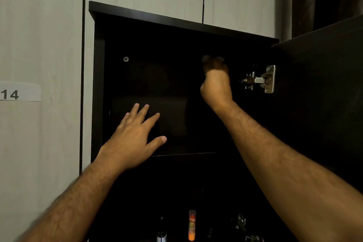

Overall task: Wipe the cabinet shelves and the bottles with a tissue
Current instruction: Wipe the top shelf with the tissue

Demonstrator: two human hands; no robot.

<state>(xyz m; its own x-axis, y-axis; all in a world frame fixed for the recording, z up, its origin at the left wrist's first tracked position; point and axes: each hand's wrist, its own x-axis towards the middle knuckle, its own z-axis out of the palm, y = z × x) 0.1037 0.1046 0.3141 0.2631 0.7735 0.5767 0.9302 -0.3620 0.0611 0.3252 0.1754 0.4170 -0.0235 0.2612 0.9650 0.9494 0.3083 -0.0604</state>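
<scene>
Inside the dark cabinet (98,84), the right hand (216,82) has its fingers (213,65) curled on a soft, light, tearable tissue (208,58) bunched just above them, while the left hand (135,133) spreads open, bottles (192,226) far below.

I reach into the dark cabinet (98,76), its door (324,84) swung open to the right. My right hand (216,84) is curled round a pale tissue (208,58) high against the back panel, beside the metal hinge (261,79). My left hand (135,135) lies flat, fingers spread, lower down. Below stand an orange tube (192,225) and a dark bottle (161,232).
</scene>
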